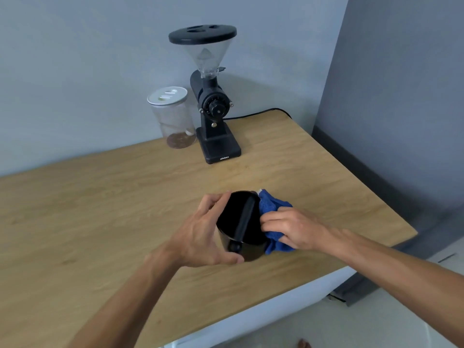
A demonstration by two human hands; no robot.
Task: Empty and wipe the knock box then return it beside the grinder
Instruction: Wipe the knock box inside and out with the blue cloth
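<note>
The black knock box (241, 227) stands on the wooden table (100, 209) at lower centre of the frame, its knock bar (244, 217) running across the open mouth. The left hand (206, 229) wraps the box's left wall, its grip clenched around the body with the thumb low on the near side. The right hand (293, 229) grasps a bunched blue cloth (272, 222) and presses it against the box's right rim and outer wall.

This looks like the wiping step. To do it well, the left hand should hold the box steady or turn it a little at a time while the cloth works round the rim, under the bar and down the inner wall. The inside is too dark to tell whether grounds remain.

The table's right edge lies near the right forearm, and its front edge runs below the box, so the box is better kept inward than slid right. Toward the upper centre the table surface is bare up to the black coffee grinder (213, 106), whose cord (258, 113) trails right behind it. A clear lidded jar (173, 116) stands touching or just beside the grinder's left, so the freer spot for the box seems to be on the grinder's right.
</note>
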